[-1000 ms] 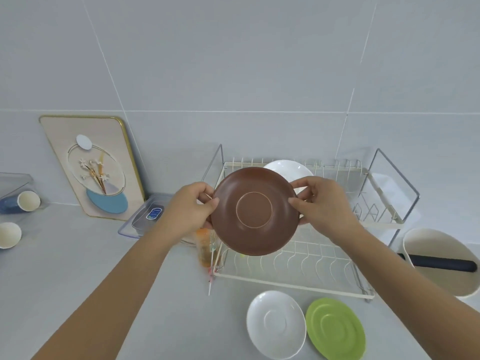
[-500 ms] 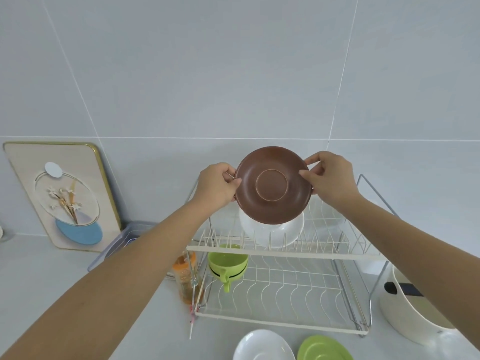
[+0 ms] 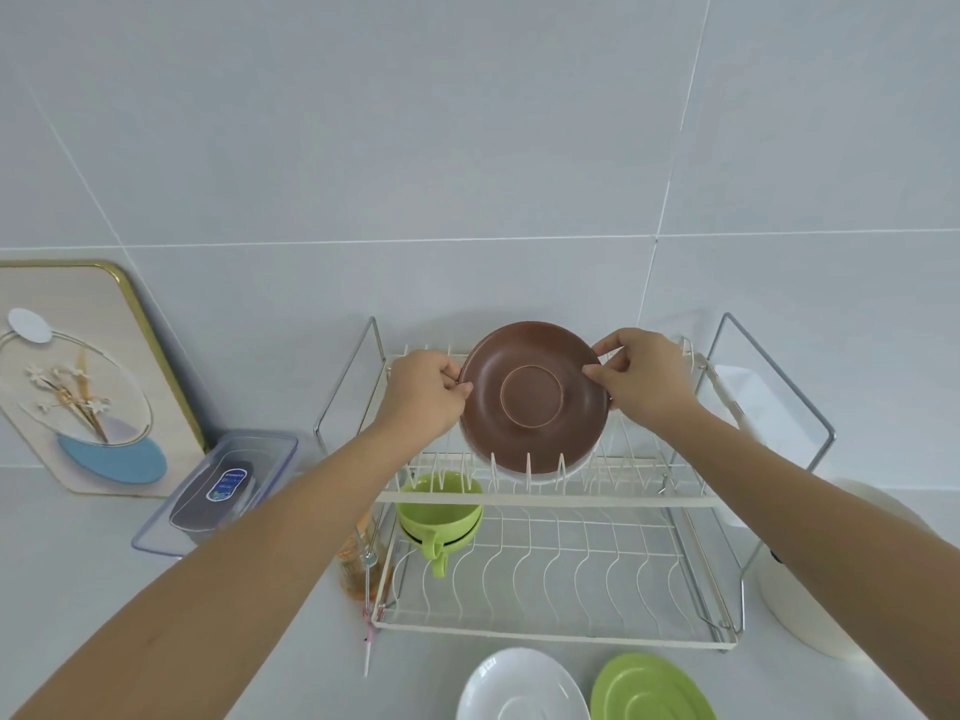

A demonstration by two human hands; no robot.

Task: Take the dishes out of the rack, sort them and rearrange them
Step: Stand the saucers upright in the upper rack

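A brown plate stands on edge in the upper tier of the white two-tier wire rack, its underside facing me. My left hand pinches its left rim and my right hand pinches its right rim. A white dish peeks out behind and below the brown plate. Green cups sit stacked at the left of the lower tier. On the counter in front of the rack lie a white saucer and a green saucer.
A clear lidded plastic box and a framed flower picture stand at the left against the tiled wall. A small orange bottle stands by the rack's left side. A cream pot sits at the right.
Both hands carried the brown plate from in front of the rack up and back, then lowered it between the upper tier's prongs. The camera view tilted up.
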